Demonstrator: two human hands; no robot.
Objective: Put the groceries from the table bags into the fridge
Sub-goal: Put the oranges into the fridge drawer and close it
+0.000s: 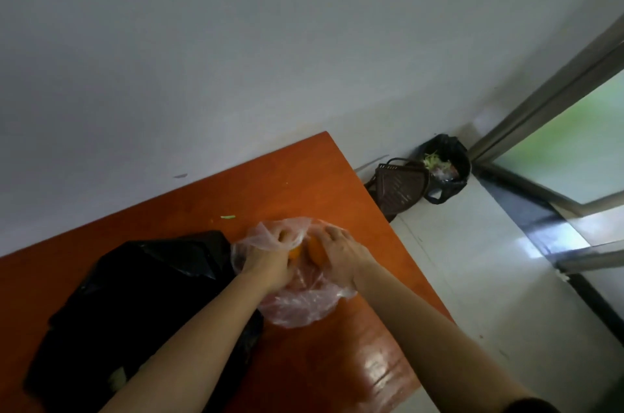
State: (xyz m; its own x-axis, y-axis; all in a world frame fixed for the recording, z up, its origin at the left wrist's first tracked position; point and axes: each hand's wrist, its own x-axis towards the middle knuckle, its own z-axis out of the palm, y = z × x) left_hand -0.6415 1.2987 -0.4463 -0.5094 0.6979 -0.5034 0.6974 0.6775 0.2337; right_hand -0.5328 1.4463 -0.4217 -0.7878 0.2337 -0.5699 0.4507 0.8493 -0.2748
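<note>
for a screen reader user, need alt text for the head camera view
A person's left hand and right hand grip orange fruits inside a clear plastic bag on an orange-brown table. A black bag lies beside it; a lined bin and dark basket sit on the floor beyond.

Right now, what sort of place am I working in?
Probably a home kitchen corner: left hand and right hand grip orange produce in a clear bag on a table, and a lined bin of vegetable scraps stands beside a glass door.
</note>
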